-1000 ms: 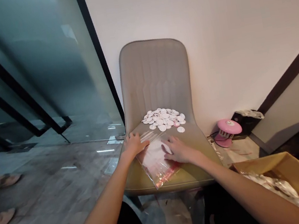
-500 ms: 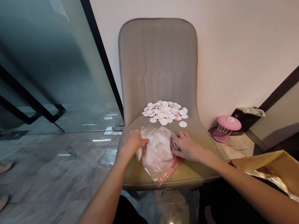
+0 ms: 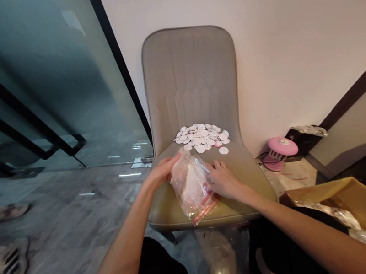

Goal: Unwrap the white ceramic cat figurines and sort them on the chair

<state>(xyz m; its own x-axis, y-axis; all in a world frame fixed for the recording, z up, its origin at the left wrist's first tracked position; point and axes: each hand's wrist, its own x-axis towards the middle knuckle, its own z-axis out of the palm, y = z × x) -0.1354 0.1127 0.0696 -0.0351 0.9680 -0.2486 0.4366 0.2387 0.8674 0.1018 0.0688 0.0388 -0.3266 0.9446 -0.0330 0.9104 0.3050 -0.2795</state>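
So the clear plastic bag (image 3: pixel 184 197) was lying pretty flat on the chair seat (image 3: pixel 246 182) a second ago, and now it's bunched up and puffier, its lower end with the pink strip (image 3: pixel 206 211) near the seat's front edge. From over here I've got the left hand (image 3: pixel 162 171) pinching the bag's upper left part, while the right hand (image 3: pixel 223 179) is against its right side with fingers curled; can't tell if that one grips the film or just props it. I'd read that as the bag being gathered now, not smoothed. There's something white inside, too crumpled to make out. The pile of white discs (image 3: pixel 201 135) sits behind it, same as before, with neither hand touching it
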